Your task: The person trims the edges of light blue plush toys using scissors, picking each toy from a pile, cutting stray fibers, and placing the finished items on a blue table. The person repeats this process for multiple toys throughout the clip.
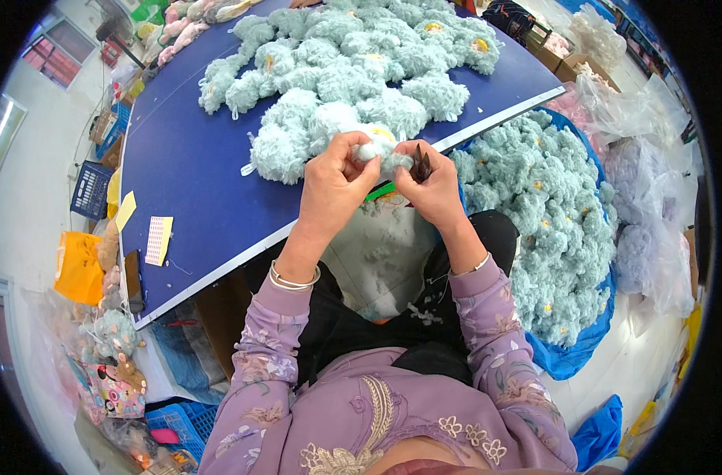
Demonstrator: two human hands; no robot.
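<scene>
Just off the front edge of the blue table [218, 214], both hands are closed on a fluffy pale blue-green plush piece [377, 149] with a yellow patch. My left hand [335, 176] pinches its left side between thumb and fingers. On the other side, my right hand [430, 188] grips the edge of the piece and also keeps a pair of dark thread snips [421, 165] tucked in its fingers, tips upward. Behind the hands lies a large heap of similar fluffy plush pieces [329, 83], several showing yellow patches and small white loops.
A blue sack [562, 360] full of the same plush pieces stands right of my knees. On the table's left lie a sticker sheet [159, 240], a yellow slip [126, 210] and a phone [134, 281]. Clear plastic bags [649, 214] crowd the right; a blue crate [179, 431] stands lower left.
</scene>
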